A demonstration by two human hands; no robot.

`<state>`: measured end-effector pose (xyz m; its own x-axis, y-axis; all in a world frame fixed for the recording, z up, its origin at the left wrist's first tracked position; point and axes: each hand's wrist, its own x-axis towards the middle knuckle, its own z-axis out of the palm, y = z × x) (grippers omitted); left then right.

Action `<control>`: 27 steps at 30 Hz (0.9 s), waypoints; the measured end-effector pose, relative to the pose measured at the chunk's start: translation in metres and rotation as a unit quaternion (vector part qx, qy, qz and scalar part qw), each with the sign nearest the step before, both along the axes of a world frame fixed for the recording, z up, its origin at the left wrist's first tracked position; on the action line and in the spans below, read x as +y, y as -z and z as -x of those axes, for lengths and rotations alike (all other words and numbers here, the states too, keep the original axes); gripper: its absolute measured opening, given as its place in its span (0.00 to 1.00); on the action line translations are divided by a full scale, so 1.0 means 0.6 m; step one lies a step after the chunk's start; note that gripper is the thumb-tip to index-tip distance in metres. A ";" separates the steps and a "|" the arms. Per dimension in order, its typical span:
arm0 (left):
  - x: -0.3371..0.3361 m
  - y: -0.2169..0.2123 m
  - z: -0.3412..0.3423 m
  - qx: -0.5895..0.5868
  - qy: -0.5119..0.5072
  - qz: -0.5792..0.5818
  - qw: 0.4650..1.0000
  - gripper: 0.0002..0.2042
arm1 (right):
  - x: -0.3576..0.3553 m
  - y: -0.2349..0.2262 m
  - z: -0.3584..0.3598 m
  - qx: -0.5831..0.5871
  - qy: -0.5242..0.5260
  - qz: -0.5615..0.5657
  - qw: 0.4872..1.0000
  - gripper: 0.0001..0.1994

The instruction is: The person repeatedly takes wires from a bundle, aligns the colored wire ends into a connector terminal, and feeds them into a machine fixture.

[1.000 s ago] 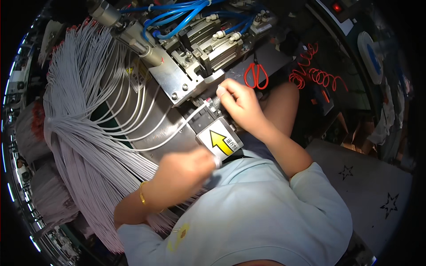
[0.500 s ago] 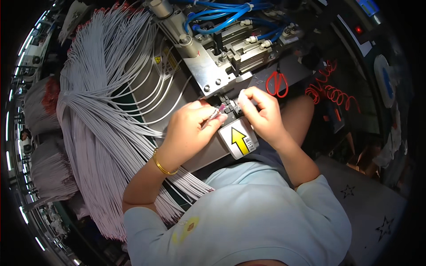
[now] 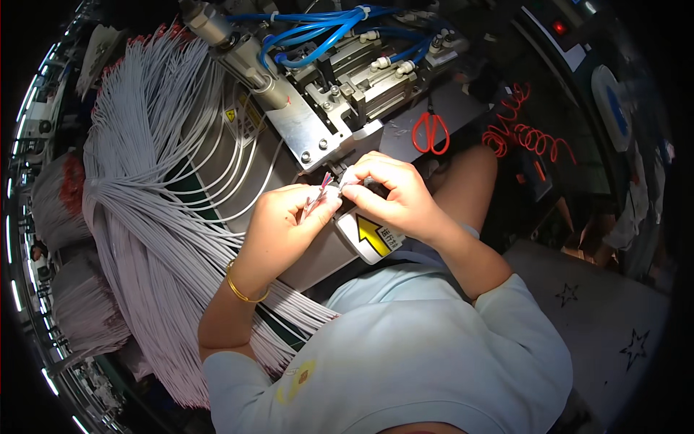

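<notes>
Pinching a thin grey cable with coloured wire ends point(image 3: 323, 189), the left hand point(image 3: 285, 224) and right hand point(image 3: 394, 195) both close on it just below the grey metal press machine point(image 3: 325, 108). It looks light, limp and delicate, best held near its tip. Red-handled scissors point(image 3: 431, 132) lie right of the machine, a big fan of grey cables point(image 3: 144, 217) left.

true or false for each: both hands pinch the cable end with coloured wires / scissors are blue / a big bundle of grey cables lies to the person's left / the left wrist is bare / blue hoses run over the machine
1. Both the left hand and the right hand pinch the cable end with coloured wires: true.
2. The scissors are blue: false, their handles are red.
3. A bundle of grey cables lies to the person's left: true.
4. The left wrist is bare: false, it wears a gold bangle.
5. Blue hoses run over the machine: true.
</notes>
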<state>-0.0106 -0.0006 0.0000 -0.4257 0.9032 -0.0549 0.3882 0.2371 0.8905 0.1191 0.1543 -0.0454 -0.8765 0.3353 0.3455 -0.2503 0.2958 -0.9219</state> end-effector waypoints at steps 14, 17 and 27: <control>0.008 -0.010 -0.017 -0.213 -0.070 0.034 0.974 0.07 | -0.009 -0.014 -0.004 -0.066 -0.029 0.226 0.972 0.03; 0.000 0.015 -0.004 -0.022 0.028 0.015 0.999 0.06 | 0.004 -0.017 -0.001 0.005 0.008 -0.185 0.983 0.03; 0.001 0.000 -0.012 -0.222 -0.054 0.045 0.972 0.06 | 0.001 -0.006 0.007 -0.011 0.025 -0.120 0.992 0.04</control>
<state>-0.0035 -0.0003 -0.0003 -0.4343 0.8377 -0.3312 -0.0619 0.3390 0.9387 0.1152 0.1552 -0.0416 -0.8685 0.2893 0.4025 -0.2110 0.5190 -0.8283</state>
